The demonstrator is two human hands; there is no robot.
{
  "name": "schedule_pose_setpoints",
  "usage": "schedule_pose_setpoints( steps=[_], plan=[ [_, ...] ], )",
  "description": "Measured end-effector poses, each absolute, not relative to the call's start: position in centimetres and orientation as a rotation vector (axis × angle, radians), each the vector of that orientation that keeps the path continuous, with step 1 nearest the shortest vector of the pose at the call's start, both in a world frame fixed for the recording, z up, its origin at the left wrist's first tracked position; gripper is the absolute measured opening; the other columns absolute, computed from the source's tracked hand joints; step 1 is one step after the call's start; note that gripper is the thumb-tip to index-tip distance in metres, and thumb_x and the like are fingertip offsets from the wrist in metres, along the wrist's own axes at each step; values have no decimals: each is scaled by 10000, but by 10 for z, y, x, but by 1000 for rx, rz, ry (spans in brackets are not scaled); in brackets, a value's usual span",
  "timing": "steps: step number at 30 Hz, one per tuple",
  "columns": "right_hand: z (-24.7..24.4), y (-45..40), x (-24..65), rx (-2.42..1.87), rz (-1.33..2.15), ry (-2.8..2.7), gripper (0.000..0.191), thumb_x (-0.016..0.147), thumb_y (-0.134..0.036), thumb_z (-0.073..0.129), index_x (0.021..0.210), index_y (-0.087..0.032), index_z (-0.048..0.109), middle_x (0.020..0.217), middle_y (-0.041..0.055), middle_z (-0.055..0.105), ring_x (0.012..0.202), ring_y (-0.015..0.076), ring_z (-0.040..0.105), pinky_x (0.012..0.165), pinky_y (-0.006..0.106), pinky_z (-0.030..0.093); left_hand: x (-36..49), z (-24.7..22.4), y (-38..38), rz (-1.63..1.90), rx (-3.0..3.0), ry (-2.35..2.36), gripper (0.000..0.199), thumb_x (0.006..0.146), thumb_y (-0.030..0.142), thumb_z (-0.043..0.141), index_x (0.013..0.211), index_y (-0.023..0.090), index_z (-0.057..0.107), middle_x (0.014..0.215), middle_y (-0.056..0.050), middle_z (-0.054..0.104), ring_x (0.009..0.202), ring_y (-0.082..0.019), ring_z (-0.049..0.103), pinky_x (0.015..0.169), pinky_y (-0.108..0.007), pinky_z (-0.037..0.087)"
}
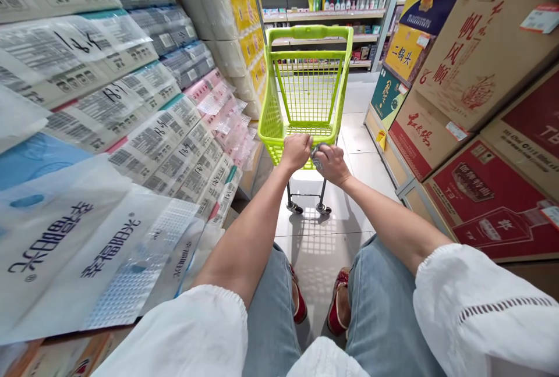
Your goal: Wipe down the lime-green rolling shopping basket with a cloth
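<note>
A lime-green shopping cart [306, 89] with a mesh basket stands in front of me, its raised bar at the far end. My left hand [297, 151] is closed over the near rim of the basket. Beside it, almost touching, my right hand [332, 164] is closed at the same rim, around a small crumpled grey item [318, 155] whose kind I cannot make out. Fingers of both hands partly hide the rim. Nothing shows on the bottom of the basket.
Plastic-wrapped paper packs [161, 132] are stacked along the left, with loose packaging [109, 243] jutting out near me. Cartons [476, 51] line the right side. Shelves of bottles [345, 3] stand across the far end. A tiled floor [356, 132] runs between them.
</note>
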State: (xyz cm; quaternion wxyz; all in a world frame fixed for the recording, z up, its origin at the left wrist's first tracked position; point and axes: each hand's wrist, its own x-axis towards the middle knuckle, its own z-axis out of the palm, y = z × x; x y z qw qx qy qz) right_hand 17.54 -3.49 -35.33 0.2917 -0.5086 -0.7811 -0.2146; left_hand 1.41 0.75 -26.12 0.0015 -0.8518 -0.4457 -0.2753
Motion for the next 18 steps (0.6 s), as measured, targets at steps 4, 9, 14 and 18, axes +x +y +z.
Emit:
schedule_pose_setpoints(
  steps=[4,9,14,18],
  plan=[
    [-360,-46,191,-1357,-425,-2276,324,818,-252,603,1139,-215,634,1244,108,598,1141,268,475,963,392,327,10,-258,7,-901,-2699,-1405,326,963,317,373,708,214,548,846,-82,690,822,-221,578,753,-361,342],
    [-303,-51,188,-1386,-446,-1881,361,884,-338,529,1214,-206,598,1280,137,545,1217,294,429,1020,437,313,13,-259,7,-917,-2695,-1393,350,965,340,370,691,215,549,821,-71,690,802,-211,575,743,-356,341],
    [-272,-42,164,-1436,-471,-1803,350,953,-379,440,1233,-246,603,1303,113,555,1163,294,436,988,445,324,21,-262,7,-922,-2653,-1446,292,935,300,405,719,213,581,869,-80,704,852,-226,584,764,-362,354],
    [-278,-32,177,-1470,-508,-1819,311,955,-340,438,1154,-253,660,1260,108,585,1101,288,443,943,439,334,23,-263,5,-938,-2656,-1431,324,952,322,386,712,210,573,869,-81,701,861,-225,585,765,-363,351]
  ],
)
